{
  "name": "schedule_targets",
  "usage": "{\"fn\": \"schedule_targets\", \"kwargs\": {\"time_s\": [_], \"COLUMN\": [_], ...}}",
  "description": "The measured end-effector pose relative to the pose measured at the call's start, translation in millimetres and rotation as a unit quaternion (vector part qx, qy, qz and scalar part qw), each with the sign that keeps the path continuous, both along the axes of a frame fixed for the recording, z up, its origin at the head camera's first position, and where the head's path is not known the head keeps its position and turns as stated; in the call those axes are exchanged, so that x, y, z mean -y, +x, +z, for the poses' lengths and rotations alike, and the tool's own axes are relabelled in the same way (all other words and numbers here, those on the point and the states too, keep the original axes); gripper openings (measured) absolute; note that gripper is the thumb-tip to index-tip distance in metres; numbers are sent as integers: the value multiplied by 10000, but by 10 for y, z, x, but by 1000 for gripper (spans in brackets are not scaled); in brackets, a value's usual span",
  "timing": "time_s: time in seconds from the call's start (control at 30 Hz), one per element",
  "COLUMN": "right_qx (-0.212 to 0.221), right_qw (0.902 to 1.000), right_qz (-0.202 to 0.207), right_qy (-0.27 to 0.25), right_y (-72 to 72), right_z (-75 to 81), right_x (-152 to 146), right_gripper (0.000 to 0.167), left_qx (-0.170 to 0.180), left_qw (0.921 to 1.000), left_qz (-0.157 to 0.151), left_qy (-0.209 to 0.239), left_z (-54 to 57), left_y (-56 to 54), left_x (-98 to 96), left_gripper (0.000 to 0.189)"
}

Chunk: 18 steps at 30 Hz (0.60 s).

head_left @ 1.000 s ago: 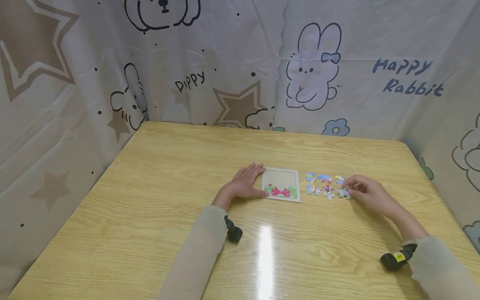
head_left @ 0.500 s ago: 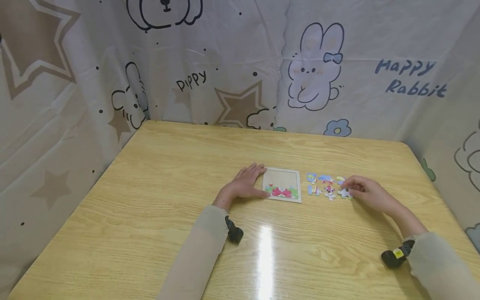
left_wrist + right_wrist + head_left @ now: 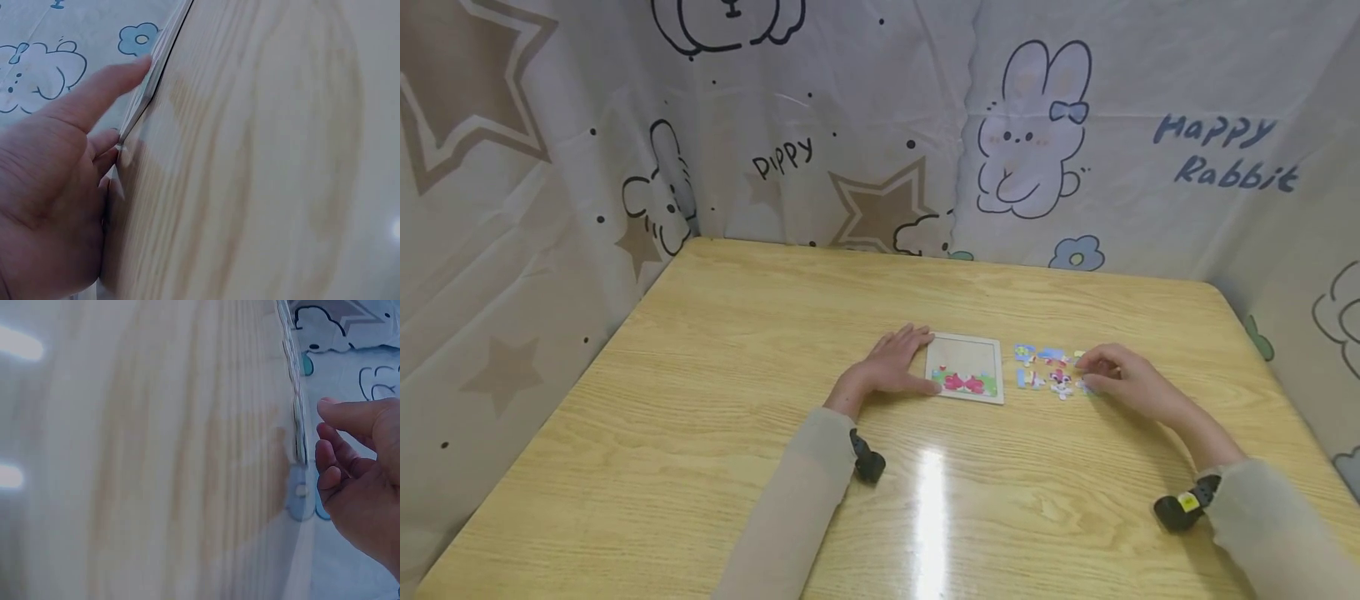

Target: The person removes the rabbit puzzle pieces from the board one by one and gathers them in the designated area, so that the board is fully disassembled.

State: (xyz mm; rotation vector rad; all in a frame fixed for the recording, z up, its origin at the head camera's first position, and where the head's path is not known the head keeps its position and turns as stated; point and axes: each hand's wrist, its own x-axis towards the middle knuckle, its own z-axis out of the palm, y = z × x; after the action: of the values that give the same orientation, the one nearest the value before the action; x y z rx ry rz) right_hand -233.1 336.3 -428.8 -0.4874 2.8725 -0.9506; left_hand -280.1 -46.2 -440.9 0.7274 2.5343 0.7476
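A square puzzle tray [image 3: 964,354] with a pale rim lies flat on the table, a strip of pink and green picture along its near side. My left hand [image 3: 891,364] spreads along the tray's left side, thumb at the near corner and fingertips at the far one. In the left wrist view the thumb [image 3: 128,74] lies over the tray's edge. Right of the tray are several jigsaw pieces [image 3: 1061,382] in two rows. My right hand [image 3: 1126,382] hovers over the rightmost pieces, partly hiding them. The right wrist view shows its thumb and bent fingers [image 3: 326,456] apart, nothing visible between them.
The wooden table [image 3: 700,400] reaches back to a printed curtain [image 3: 820,108] that also hangs along both sides. A light reflection shines on the tabletop near the front. Each wrist wears a small black camera [image 3: 868,461].
My right hand has shifted slightly left and covers more of the rightmost jigsaw pieces. The left hand stays at the tray's side. The head view has shifted slightly.
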Motion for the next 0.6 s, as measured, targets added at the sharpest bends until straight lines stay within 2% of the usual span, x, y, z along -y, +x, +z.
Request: {"fn": "schedule_targets", "kwargs": {"time_s": [0.27, 0.6], "right_qx": [150, 521], "right_qw": [9992, 9956], "right_qz": [263, 550], "right_qy": [-249, -559], "right_y": [-98, -259], "right_z": [-8, 12], "right_x": [383, 889], "right_gripper": [15, 21], "left_qx": [235, 219], "left_qw": [9994, 9994], "left_qz": [-225, -251], "left_qy": [-109, -70], "left_z": [31, 13], "left_y": [-28, -66], "left_x": [45, 39], "left_gripper": [95, 95]}}
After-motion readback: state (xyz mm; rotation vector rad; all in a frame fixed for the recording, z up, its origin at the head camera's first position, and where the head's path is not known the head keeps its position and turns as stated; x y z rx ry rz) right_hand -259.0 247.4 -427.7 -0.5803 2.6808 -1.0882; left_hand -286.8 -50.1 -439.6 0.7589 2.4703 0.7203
